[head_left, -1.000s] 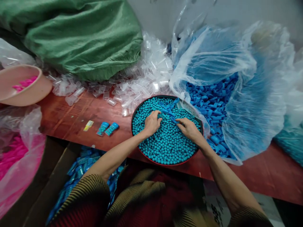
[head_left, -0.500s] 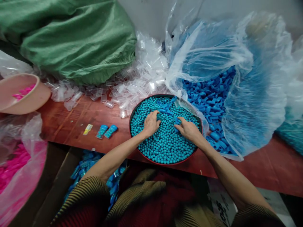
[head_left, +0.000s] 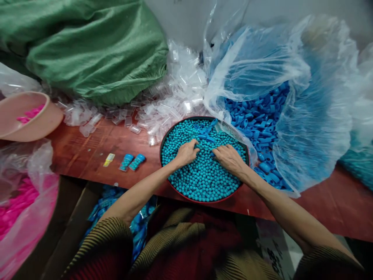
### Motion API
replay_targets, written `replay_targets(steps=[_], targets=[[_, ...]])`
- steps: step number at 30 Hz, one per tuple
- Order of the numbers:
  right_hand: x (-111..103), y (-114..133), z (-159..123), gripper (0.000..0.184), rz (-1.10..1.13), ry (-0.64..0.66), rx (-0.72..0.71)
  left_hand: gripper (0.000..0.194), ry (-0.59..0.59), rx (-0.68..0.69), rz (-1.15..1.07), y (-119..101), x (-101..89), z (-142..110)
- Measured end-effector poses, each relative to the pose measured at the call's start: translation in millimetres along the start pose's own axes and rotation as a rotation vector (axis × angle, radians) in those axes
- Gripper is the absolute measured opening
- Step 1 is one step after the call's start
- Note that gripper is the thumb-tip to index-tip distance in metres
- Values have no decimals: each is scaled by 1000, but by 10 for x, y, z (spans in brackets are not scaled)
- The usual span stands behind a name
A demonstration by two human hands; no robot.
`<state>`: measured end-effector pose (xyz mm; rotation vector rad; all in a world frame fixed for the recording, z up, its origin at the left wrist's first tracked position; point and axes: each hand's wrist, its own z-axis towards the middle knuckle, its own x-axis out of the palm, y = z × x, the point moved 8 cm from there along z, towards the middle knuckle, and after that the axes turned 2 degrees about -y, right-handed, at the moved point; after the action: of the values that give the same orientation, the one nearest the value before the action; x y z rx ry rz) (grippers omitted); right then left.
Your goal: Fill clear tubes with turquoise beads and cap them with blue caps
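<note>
A round tub [head_left: 161, 153] full of small turquoise beads [head_left: 204, 181] stands in front of me. My left hand [head_left: 187, 153] is over the left half of the beads, fingers curled inward; whatever they grip is hidden. Across a small gap, my right hand [head_left: 229, 157] has its fingertips bent down among the beads, closed, their contents hidden too. Just beyond both hands, a few blue plastic caps [head_left: 206, 134] lie on top of the beads. Two small clear containers filled with turquoise beads and topped in blue [head_left: 136, 162] lie on the red tabletop [head_left: 96, 155] to the left.
Behind the tub are heaped clear plastic containers [head_left: 171, 105], beside a green cloth sack [head_left: 96, 54]. An open plastic bag [head_left: 314, 116] spills blue caps [head_left: 256, 116] at right. A pink bowl [head_left: 49, 118] and a bag of pink pieces [head_left: 20, 206] are at left.
My right hand has moved slightly left and lower into the beads, and the blue piece at its fingertips is out of sight. My left hand has shifted only a little.
</note>
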<state>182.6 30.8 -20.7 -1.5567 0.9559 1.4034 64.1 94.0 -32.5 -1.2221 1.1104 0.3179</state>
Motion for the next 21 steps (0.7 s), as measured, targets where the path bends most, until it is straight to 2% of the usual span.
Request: replay_targets(steps=[4, 7, 13, 17, 21], targets=[[-56, -61, 150, 40, 208, -91, 152, 24, 46, 17, -72, -13, 4, -11], [-109, -18, 275, 39, 409, -163, 173, 24, 73, 36, -139, -12, 23, -20], [-2, -91, 214, 27, 549, -12, 223, 19, 36, 36, -273, 95, -38, -20], [-87, -180, 149, 24, 869, -207, 330, 15, -12, 57, -445, 75, -83, -31], [-65, -101, 182, 15, 1222, -345, 412, 27, 66, -27, -734, 34, 6, -88]])
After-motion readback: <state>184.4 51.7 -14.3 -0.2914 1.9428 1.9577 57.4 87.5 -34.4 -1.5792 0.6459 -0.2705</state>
